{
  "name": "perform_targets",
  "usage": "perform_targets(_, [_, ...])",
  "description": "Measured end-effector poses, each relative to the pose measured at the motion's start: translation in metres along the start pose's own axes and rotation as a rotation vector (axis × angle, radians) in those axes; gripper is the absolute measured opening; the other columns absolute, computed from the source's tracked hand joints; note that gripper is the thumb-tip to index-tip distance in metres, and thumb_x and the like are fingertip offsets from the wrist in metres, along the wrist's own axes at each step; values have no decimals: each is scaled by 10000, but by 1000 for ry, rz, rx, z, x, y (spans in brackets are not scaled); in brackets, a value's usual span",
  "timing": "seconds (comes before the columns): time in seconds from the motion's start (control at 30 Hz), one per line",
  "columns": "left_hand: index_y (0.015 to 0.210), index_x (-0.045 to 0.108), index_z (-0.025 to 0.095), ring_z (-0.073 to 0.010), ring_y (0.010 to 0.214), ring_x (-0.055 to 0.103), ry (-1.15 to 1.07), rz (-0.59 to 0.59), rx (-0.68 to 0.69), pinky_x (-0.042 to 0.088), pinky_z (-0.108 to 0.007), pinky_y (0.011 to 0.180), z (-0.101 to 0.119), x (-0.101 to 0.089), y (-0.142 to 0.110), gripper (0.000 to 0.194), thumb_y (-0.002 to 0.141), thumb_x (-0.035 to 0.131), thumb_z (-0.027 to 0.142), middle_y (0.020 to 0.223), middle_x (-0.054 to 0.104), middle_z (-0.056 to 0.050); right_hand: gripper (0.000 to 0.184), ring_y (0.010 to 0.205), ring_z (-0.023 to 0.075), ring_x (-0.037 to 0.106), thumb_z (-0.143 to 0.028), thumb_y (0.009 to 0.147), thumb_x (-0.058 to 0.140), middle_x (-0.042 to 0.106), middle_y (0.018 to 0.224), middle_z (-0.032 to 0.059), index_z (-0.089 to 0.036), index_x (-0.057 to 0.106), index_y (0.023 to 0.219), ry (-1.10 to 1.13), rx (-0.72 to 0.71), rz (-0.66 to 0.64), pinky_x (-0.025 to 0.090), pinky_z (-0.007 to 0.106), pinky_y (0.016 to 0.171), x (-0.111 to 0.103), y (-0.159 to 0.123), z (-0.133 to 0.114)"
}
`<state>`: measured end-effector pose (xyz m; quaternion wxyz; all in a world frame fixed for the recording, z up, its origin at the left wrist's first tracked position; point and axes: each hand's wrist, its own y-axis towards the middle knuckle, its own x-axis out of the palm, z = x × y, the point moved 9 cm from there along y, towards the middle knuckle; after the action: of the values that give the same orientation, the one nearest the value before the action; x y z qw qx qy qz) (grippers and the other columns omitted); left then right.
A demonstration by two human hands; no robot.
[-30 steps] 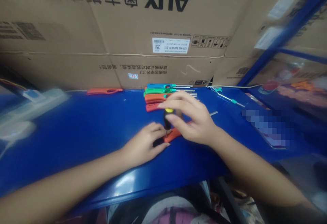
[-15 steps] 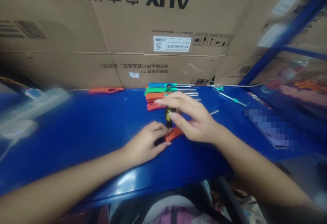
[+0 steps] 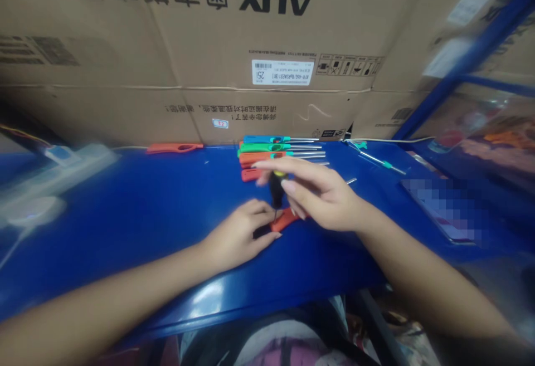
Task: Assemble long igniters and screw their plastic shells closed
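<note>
My left hand [image 3: 246,229] is closed around the near end of an orange long-nosed lighter [image 3: 284,220] lying on the blue table. In my right hand [image 3: 321,193] a short screwdriver [image 3: 276,188] with a black and yellow handle stands upright, gripped between thumb and fingers. Its thin shaft meets the lighter close to my left fingertips. The lighter's middle is hidden under my right hand, and a metal tip [image 3: 351,181] shows beyond it. Behind my hands lie several finished-looking lighters, among them a blue one [image 3: 263,139], a green one [image 3: 257,147] and a red one [image 3: 249,175].
A large cardboard box [image 3: 200,65] walls off the back. An orange lighter casing [image 3: 167,147] lies at the back left, near a white power strip [image 3: 83,168]. To the right are a metal tube with green parts [image 3: 380,161] and a blurred flat rectangular thing [image 3: 438,210].
The screwdriver handle has turned in my right hand, and the fingers have shifted around it. My left hand and the lighter under it stay in place.
</note>
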<state>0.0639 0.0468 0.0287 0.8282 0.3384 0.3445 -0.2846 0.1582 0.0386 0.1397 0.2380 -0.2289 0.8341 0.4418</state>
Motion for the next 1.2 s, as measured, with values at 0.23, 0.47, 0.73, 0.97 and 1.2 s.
perform_targets(0.23, [1188,704,199,-245,1038,639,16,-21,4,538,-404,922,-2,4,-1,252,983,612,313,1140,682,-95,201,854,168,648,-298,923,698,682,956,74,-174,733,1077,-246,-104,185,556,310,787,-12,-3,-9])
perform_targets(0.47, [1138,720,188,-241,1044,638,20,-22,7,535,-389,927,-1,3,-1,227,983,614,315,1111,682,-95,158,844,138,673,-175,960,624,743,986,60,-163,718,1086,54,-72,51,555,269,771,-5,2,-9])
perform_targets(0.73, [1138,717,179,-220,995,639,13,16,12,546,-372,902,0,-1,0,219,963,649,291,1069,681,-86,194,1029,194,672,-194,993,557,711,1108,127,-143,731,1062,-84,-99,200,554,345,905,-15,-1,-8])
perform_targets(0.97, [1162,711,181,-233,1069,635,7,-6,29,532,-389,959,1,1,0,233,971,635,288,1136,688,-90,58,723,127,636,-227,907,719,687,802,25,-173,736,896,-42,-104,192,541,257,681,-16,-1,-9])
perform_targets(1.2, [1134,722,191,-229,1032,633,-7,-1,12,544,-391,937,2,-1,1,207,962,643,275,1090,683,-87,315,1041,186,652,-179,1025,442,693,1086,113,-151,624,1280,-122,-73,96,548,355,915,-2,-2,-9])
